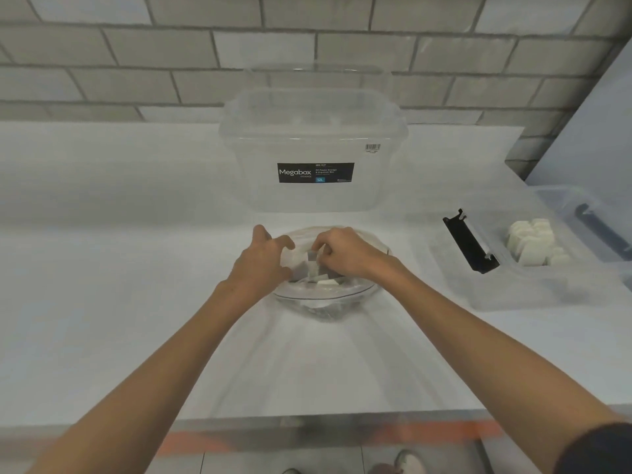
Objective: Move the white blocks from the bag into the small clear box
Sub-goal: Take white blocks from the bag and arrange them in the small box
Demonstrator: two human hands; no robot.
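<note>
Head cam: the bag is gripped at its mouth by the left hand, and a block inside is pinched by the right hand. More blocks are piled in the box, well off right.

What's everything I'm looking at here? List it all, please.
Counter: one, white, under everything.
Wall: one, grey brick, behind.
Big box: one, clear, black label, back centre.
Bag: one, clear, open, centre.
Blocks in bag: several, white-grey, count unclear.
Small box: one, clear, black clip, right.
Blocks in small box: pile, white.
Third box: one, clear, dark handle, far right.
Shoes: two, light, bottom edge.
Left hand: one, at bag's left rim, grip unclear.
Right hand: one, in bag, fingers pinching a block.
</note>
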